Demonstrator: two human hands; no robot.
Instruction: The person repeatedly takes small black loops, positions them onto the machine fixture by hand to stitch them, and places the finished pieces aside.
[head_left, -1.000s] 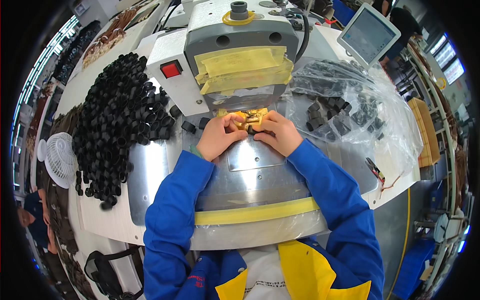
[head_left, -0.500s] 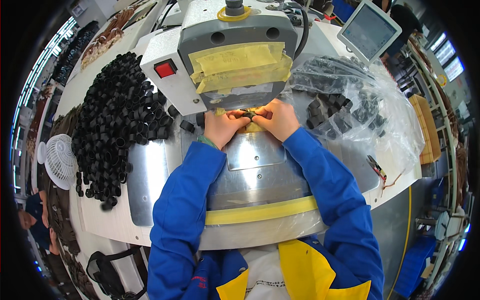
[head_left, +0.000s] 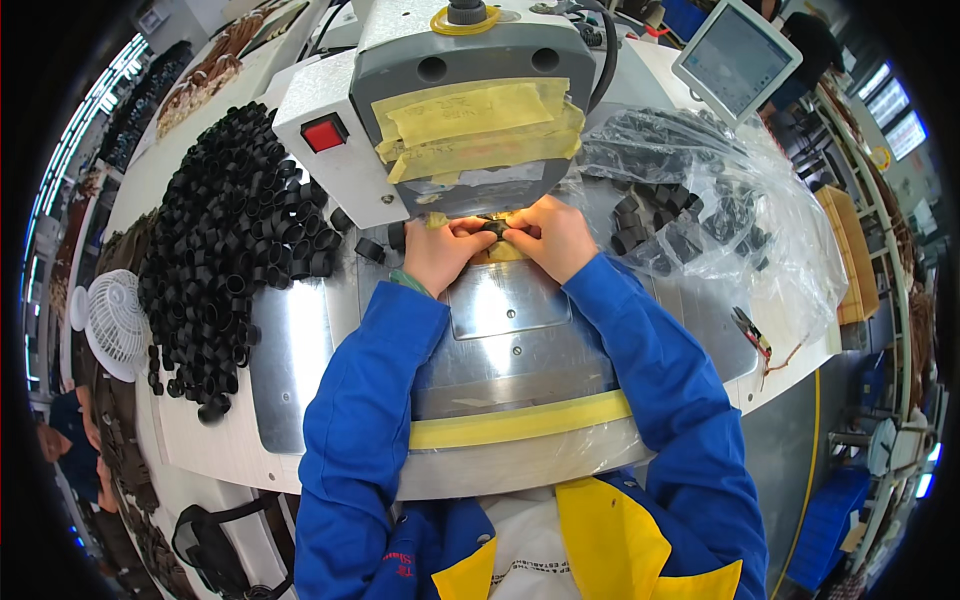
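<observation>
A small dark piece [head_left: 495, 229] is pinched by the left hand [head_left: 437, 255] and right hand [head_left: 556, 240] at the gold-coloured fixture [head_left: 498, 252], near the machine head [head_left: 465, 66]; more fixture is covered than a second ago, so close positioning seems under way.

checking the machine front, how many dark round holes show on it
2: left hole, right hole, both on the grey machine head above the yellow tape, which could hide others.
</observation>
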